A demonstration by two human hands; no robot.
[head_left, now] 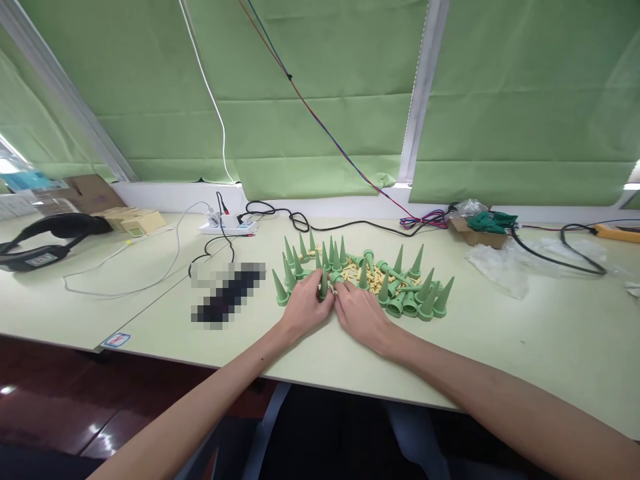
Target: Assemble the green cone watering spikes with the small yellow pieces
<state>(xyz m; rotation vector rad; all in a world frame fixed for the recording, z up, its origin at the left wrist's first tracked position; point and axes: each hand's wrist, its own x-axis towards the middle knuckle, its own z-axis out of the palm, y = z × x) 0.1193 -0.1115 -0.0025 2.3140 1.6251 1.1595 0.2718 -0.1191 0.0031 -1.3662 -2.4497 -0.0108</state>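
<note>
Many green cones stand or lie on the pale table (480, 360), around a pile of small yellow pieces (373, 275). My left hand (306, 303) is closed round an upright green cone (324, 284) near the table's front middle. Close beside it, my right hand (361, 312) has its fingers bent at the edge of the pile, by another green cone (335, 276) lying tipped; whatever its fingertips hold is hidden. On the right, several cones lie with open round ends (410, 305) facing me, next to an upright cone (443, 298).
A blurred dark object (229, 297) lies left of my hands. Behind are a white power strip (229, 227) and black cable. Headphones (45, 243) and yellow blocks (133, 221) are at left. A cardboard box (477, 235) and clear plastic (505, 270) lie at right.
</note>
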